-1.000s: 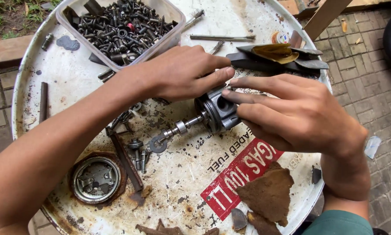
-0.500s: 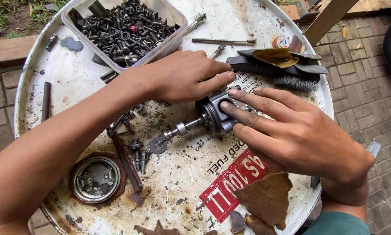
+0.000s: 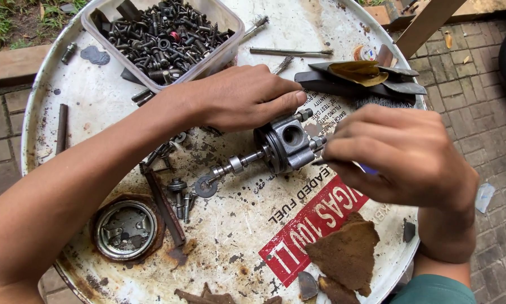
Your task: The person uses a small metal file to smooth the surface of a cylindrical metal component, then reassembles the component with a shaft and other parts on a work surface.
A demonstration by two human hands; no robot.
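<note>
right hand [image 3: 396, 155] curled since earlier, fingertips at metal pump part [image 3: 286, 147] | left hand [image 3: 244, 97] grasping it

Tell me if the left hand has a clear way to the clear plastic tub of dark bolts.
Probably yes: the left hand rests on the grey metal part, just below the tub, nothing between.

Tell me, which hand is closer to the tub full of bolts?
Left. The left hand rests on the metal pump part just below the tub of bolts, almost at its lower edge. The right hand is farther off, at the part's right end.
</note>
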